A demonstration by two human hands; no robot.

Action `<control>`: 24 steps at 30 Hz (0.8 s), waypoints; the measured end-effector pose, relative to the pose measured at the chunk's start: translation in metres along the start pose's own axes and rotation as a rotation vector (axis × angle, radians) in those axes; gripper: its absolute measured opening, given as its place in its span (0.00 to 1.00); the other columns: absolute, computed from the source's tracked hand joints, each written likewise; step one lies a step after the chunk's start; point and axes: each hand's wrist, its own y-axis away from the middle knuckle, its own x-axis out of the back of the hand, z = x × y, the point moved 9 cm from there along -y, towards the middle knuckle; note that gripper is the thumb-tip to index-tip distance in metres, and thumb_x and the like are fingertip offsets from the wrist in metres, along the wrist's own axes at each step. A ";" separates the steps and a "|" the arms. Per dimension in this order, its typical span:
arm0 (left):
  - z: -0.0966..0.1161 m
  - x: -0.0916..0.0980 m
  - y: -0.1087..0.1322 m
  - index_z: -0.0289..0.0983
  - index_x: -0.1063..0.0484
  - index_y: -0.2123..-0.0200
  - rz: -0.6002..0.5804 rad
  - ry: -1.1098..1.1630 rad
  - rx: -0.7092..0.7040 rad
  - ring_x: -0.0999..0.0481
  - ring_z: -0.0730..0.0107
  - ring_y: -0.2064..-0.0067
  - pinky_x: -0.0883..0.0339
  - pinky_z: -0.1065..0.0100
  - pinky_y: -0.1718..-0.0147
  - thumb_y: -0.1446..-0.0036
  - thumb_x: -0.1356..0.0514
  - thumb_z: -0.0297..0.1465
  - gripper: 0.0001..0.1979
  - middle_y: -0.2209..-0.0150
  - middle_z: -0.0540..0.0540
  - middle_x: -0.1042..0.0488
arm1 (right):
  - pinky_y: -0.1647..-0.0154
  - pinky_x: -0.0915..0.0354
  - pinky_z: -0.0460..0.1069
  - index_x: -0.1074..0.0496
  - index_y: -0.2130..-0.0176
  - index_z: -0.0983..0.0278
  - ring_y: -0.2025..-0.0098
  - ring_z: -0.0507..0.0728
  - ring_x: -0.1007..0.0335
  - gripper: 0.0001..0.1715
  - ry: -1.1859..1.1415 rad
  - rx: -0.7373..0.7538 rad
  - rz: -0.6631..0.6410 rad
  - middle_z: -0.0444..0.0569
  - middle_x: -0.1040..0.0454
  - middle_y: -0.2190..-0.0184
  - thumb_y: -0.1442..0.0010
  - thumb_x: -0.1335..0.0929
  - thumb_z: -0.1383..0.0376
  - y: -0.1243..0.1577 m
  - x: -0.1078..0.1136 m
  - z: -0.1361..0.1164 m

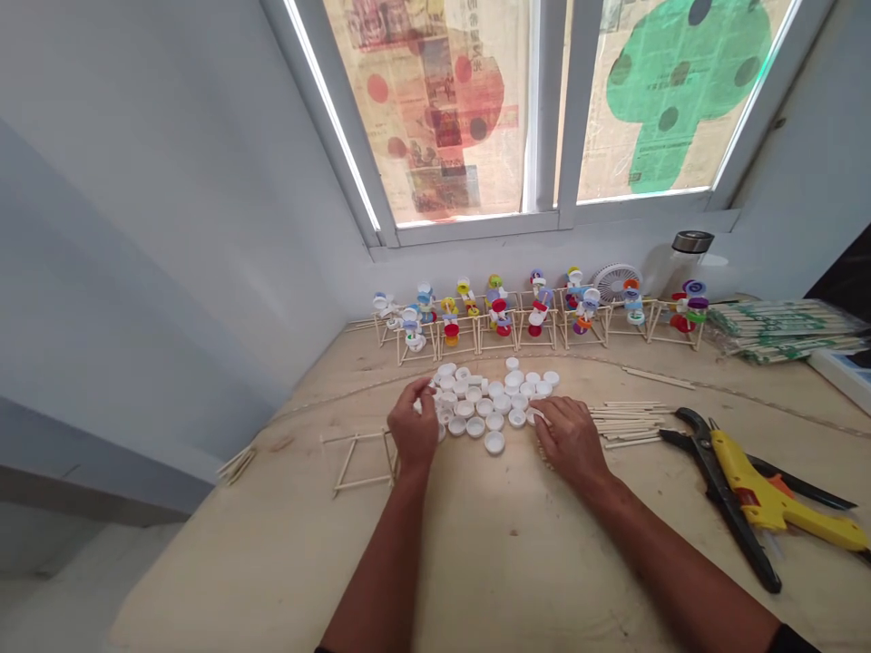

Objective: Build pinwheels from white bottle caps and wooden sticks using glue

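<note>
Several white bottle caps (494,397) lie in a loose heap on the wooden table (476,562). My left hand (414,428) rests at the heap's left edge, fingers curled and pinched around a white cap. My right hand (570,437) lies at the heap's right edge, fingers bent with a white cap at the fingertips. A bundle of wooden sticks (630,423) lies just right of my right hand. A square stick frame (360,461) lies flat left of my left hand.
A row of small stick stands with coloured caps (537,313) lines the back under the window. A yellow glue gun (782,494) and black pliers (721,490) lie at the right. Packs of chopsticks (782,328), a small fan (616,279) and a jar (690,258) stand at back right.
</note>
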 end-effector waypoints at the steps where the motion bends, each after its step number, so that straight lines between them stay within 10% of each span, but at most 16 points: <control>1: -0.011 0.004 -0.005 0.35 0.28 0.61 0.019 0.021 0.063 0.24 0.66 0.65 0.32 0.66 0.62 0.46 0.49 0.31 0.13 0.68 0.46 0.23 | 0.57 0.43 0.53 0.28 0.58 0.64 0.57 0.59 0.33 0.14 -0.002 0.000 0.000 0.53 0.25 0.61 0.40 0.40 0.68 0.000 0.000 0.000; 9: -0.038 0.007 -0.018 0.34 0.27 0.61 -0.063 0.103 0.153 0.24 0.70 0.69 0.31 0.70 0.68 0.49 0.48 0.32 0.15 0.69 0.46 0.23 | 0.56 0.44 0.53 0.28 0.59 0.64 0.57 0.59 0.33 0.14 -0.023 -0.020 -0.008 0.52 0.25 0.61 0.40 0.40 0.68 0.001 0.000 0.003; 24: 0.009 -0.016 0.015 0.38 0.26 0.68 -0.430 -0.440 -0.217 0.29 0.55 0.59 0.38 0.57 0.59 0.50 0.44 0.29 0.08 0.65 0.43 0.23 | 0.57 0.44 0.53 0.28 0.60 0.64 0.57 0.59 0.33 0.14 -0.010 -0.026 -0.006 0.52 0.25 0.61 0.41 0.40 0.67 0.001 0.001 0.004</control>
